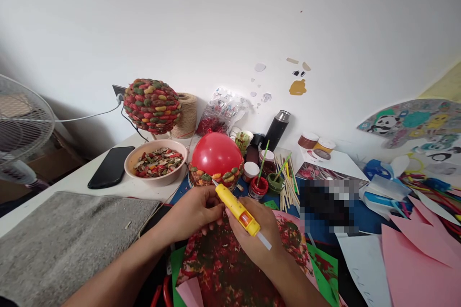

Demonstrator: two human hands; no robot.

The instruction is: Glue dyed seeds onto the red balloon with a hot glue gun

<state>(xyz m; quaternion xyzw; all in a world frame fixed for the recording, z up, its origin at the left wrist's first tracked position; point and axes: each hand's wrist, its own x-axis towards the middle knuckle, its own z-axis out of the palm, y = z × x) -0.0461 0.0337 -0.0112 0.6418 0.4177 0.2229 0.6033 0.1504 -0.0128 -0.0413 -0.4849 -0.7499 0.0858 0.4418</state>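
Observation:
A yellow hot glue gun [237, 208] is gripped in my right hand [261, 230], its nozzle pointing up and left, with a clear glue stick poking out of the back. My left hand [196, 213] is beside the nozzle, fingers curled and closed; whatever is between them is hidden. Just beyond both hands sits a red balloon [217, 153]. Rows of painted shell-like pieces [216, 176] in red, green and orange ring its lower part, close to the nozzle tip. To the left, a pink bowl [155, 181] holds many loose painted pieces.
A ball covered in painted pieces [151, 105] stands behind the bowl, beside a twine spool [185, 114]. Paint jars [258, 187], wooden sticks [288, 187] and a black flask [277, 129] stand right of the balloon. A phone [111, 168] and grey cloth [72, 240] lie left.

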